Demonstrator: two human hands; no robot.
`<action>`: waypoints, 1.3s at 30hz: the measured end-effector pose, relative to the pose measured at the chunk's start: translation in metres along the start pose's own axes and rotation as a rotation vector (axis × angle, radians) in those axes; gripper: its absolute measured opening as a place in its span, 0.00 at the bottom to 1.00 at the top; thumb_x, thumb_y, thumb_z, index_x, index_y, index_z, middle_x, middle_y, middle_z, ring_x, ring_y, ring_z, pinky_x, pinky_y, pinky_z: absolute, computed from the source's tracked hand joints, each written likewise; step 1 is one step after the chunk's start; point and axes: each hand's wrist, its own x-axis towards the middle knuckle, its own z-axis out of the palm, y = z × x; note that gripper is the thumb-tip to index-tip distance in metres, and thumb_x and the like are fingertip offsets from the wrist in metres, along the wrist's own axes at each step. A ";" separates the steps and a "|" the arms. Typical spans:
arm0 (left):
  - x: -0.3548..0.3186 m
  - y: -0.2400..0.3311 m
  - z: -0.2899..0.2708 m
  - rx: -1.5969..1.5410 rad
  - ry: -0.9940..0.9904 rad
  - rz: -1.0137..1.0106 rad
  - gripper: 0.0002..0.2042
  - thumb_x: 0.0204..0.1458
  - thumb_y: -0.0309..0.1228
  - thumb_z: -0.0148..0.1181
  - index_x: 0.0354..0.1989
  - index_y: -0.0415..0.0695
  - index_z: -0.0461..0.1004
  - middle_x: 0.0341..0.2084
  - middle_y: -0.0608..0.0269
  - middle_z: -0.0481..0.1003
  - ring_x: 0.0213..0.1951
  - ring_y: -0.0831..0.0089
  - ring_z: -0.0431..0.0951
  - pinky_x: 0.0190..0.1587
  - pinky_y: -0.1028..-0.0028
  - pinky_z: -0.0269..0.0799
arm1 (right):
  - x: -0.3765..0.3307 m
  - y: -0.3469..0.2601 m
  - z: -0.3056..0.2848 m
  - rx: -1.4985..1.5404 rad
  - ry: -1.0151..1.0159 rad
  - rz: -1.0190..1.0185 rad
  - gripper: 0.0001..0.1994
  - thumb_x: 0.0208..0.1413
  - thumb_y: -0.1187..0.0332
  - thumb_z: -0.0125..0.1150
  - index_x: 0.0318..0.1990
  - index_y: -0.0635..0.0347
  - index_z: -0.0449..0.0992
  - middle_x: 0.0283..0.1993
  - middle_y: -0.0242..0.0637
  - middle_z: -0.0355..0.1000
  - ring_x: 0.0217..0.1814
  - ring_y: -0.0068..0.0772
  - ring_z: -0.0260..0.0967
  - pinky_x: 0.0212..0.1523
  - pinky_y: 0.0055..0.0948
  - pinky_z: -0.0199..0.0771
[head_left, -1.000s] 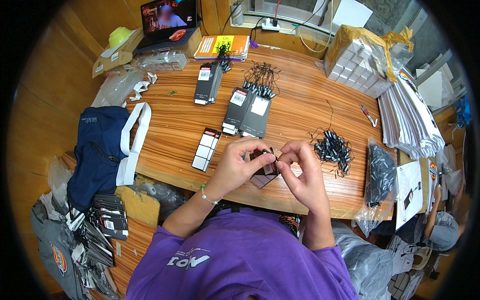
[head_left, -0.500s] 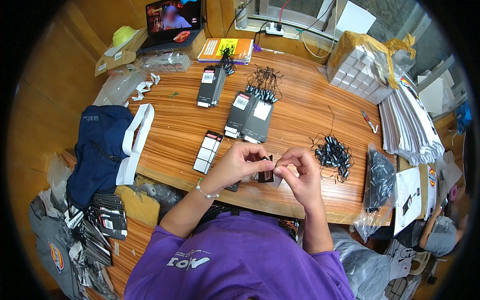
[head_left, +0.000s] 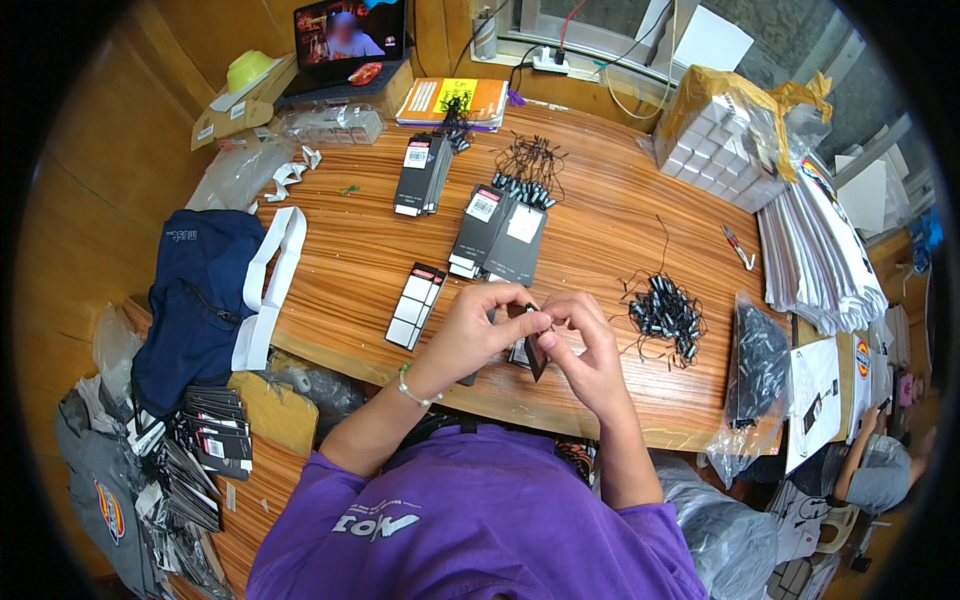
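Note:
My left hand (head_left: 487,325) and my right hand (head_left: 587,345) meet over the near edge of the table. Both pinch the top of a dark hang tag (head_left: 538,365), which hangs tilted between the fingertips; any cord at its top is too small to make out. Just beyond lie two stacks of grey hang tags (head_left: 470,232) with black cords (head_left: 528,168) fanned from their far ends. A sheet of white stickers (head_left: 415,308) lies beside my left hand. To the right of my right hand is a pile of black tag strings (head_left: 667,312).
Red-handled snips (head_left: 738,246) and a bag of black strings (head_left: 758,360) lie at the right. White boxes (head_left: 715,150) and stacked white bags (head_left: 820,240) stand behind. At left are navy fabric (head_left: 200,300) and more tags (head_left: 215,440). Another person (head_left: 880,470) is far right.
The tag between my hands has turned, so its dark face and lower corner now point down toward me. My right hand has shifted slightly left, and its fingers have drawn closer to my left hand.

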 end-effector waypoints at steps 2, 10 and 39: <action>0.004 0.003 -0.002 0.305 0.097 0.192 0.11 0.45 0.35 0.64 0.29 0.40 0.73 0.23 0.67 0.71 0.31 0.74 0.69 0.37 0.74 0.64 | 0.000 0.007 0.001 -0.025 -0.064 -0.024 0.06 0.51 0.71 0.57 0.28 0.65 0.72 0.32 0.37 0.66 0.36 0.28 0.63 0.38 0.23 0.62; -0.012 -0.022 0.016 0.346 0.049 0.398 0.28 0.51 0.50 0.51 0.55 0.43 0.60 0.50 0.53 0.62 0.54 0.57 0.61 0.55 0.66 0.56 | -0.004 0.016 -0.001 0.683 0.026 0.266 0.09 0.57 0.68 0.51 0.28 0.62 0.71 0.32 0.30 0.66 0.35 0.20 0.60 0.40 0.19 0.60; -0.009 -0.018 0.019 0.437 -0.030 0.175 0.19 0.49 0.22 0.56 0.46 0.37 0.55 0.40 0.48 0.69 0.44 0.57 0.73 0.43 0.67 0.68 | -0.001 0.049 0.010 0.754 0.042 0.498 0.06 0.55 0.67 0.56 0.35 0.59 0.71 0.33 0.30 0.70 0.36 0.18 0.65 0.39 0.19 0.65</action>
